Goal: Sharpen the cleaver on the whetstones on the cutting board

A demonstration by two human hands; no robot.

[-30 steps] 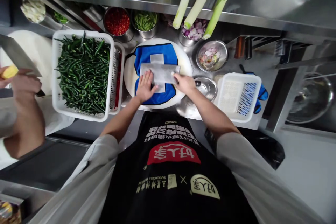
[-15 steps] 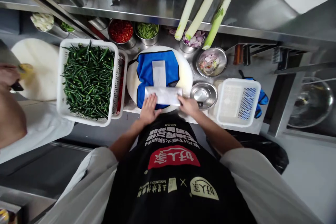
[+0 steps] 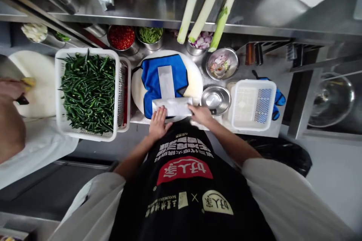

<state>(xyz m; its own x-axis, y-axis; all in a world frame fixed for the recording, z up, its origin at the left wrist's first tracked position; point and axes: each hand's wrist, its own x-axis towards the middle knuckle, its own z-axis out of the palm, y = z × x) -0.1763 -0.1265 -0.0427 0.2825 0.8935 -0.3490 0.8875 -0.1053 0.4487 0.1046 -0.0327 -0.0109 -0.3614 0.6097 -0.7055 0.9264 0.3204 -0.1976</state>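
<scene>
A cleaver (image 3: 174, 107) with a broad pale blade lies across a whetstone (image 3: 166, 82), near the stone's lower end. Its dark handle is in my right hand (image 3: 199, 115), whose fingers are closed round it. My left hand (image 3: 159, 122) rests with its fingers stretched out on the left end of the blade. Under the stone is a blue cloth (image 3: 149, 73) with black edging, spread on a round white cutting board (image 3: 196, 77).
A basket of green chilies (image 3: 116, 94) stands left; beyond it, a co-worker's hand (image 3: 11, 88) is at another round board (image 3: 42, 94). Right are metal bowls (image 3: 215, 99) and a white plastic basket (image 3: 253, 126). Leeks (image 3: 207, 5) overhang the shelf edge behind.
The view has shifted a little, so most things appear further left. Both my hands and the cleaver have moved slightly toward my body relative to the stone.
</scene>
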